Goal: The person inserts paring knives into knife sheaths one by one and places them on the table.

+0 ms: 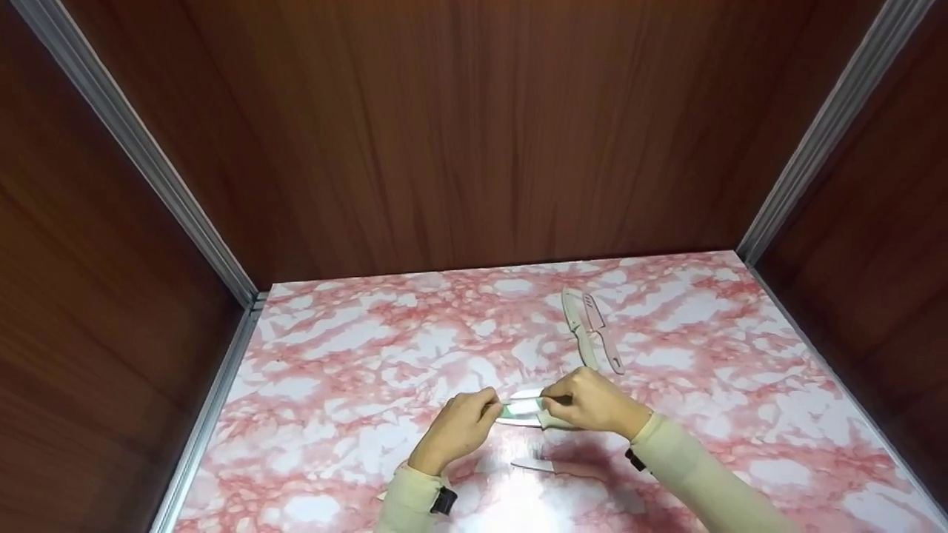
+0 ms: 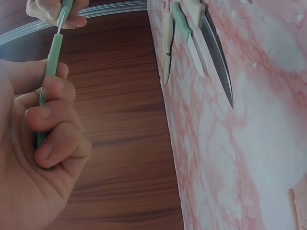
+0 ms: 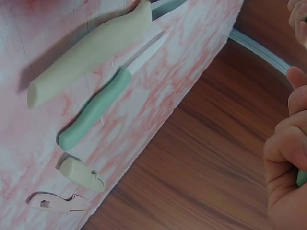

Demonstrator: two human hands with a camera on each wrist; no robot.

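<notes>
My left hand [image 1: 459,426] and right hand [image 1: 596,403] hold a green knife [image 1: 524,406] between them over the table. Its pale blade bridges two green parts, one in each hand. Left fingers curl around a slim green length [image 2: 53,50]; the right fist hides most of the other, with a green end [image 3: 302,178] peeking out below it. I cannot tell which part is the handle and which a sheath. Beneath the hands lie a large cream-handled knife [image 3: 91,50] with a dark blade and a second green-handled knife [image 3: 96,108] with a white blade.
Farther back, a cream knife [image 1: 585,348] and a pink knife [image 1: 609,352] lie side by side, both with covered blades. A pink-handled knife [image 1: 578,469] lies nearer me. Brown panels [image 1: 459,148] wall in the pink-and-white marbled table [image 1: 333,385].
</notes>
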